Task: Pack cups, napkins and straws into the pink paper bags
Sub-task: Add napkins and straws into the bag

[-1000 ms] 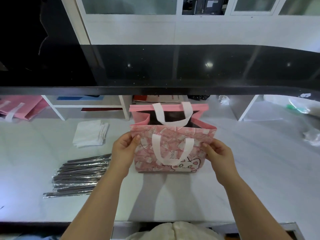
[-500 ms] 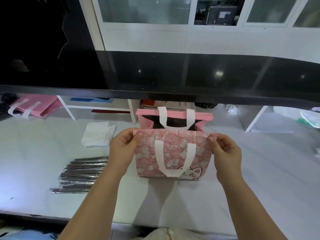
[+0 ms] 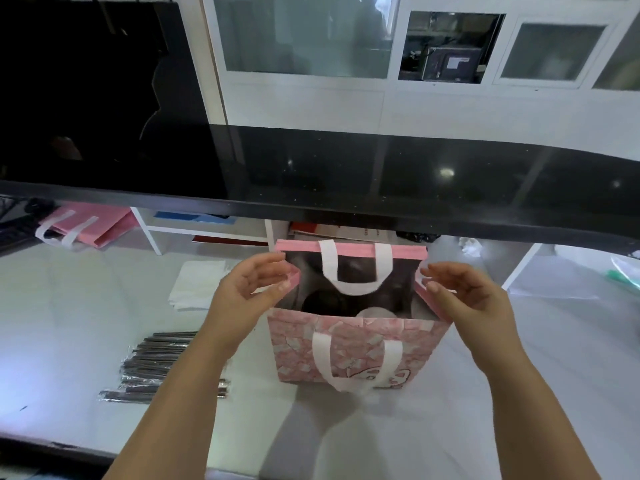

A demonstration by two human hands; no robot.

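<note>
Bag: we find the pink paper bag upright on the white counter, mouth open, between both hands.
Left hand: pinches the bag's left rim.
Right hand: pinches its right rim.
Straws: left, apart.

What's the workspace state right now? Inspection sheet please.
Surface: white counter; pink bag stands on it.
Job's things: pink bag open, something round inside, unclear; wrapped straws and napkins to its left; spare bag far left.
Clutter: crumpled plastic far right.
Grips: left hand and right hand pinch the bag's side rims.
Cables: nothing seen.
Surroundings: black ledge above; glazed white cabinets behind.
</note>
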